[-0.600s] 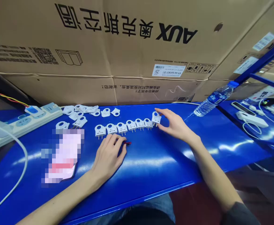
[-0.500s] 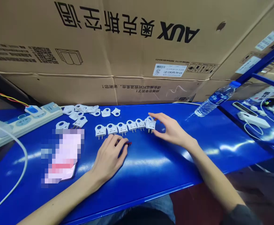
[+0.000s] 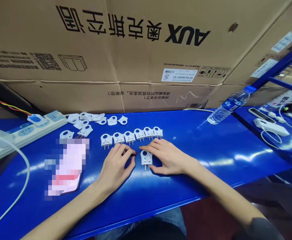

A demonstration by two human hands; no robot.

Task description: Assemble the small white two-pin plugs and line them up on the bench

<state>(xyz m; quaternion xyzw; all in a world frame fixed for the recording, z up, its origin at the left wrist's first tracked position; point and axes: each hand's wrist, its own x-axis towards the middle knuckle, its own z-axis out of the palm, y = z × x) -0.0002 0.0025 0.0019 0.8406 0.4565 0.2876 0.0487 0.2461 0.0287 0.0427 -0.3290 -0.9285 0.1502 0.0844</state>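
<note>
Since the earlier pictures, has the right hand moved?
Yes. The right hand carried a white plastic plug from the plug row's right end toward the person.

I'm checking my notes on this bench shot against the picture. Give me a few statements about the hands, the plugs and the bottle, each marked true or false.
1. The right hand holds a white plug on the blue table. True.
2. Six plugs form the row behind the hands. True.
3. The water bottle stands upright. False: it lies on its side.
4. The left hand rests on the power strip. False: it lies on the table, near the row.
</note>
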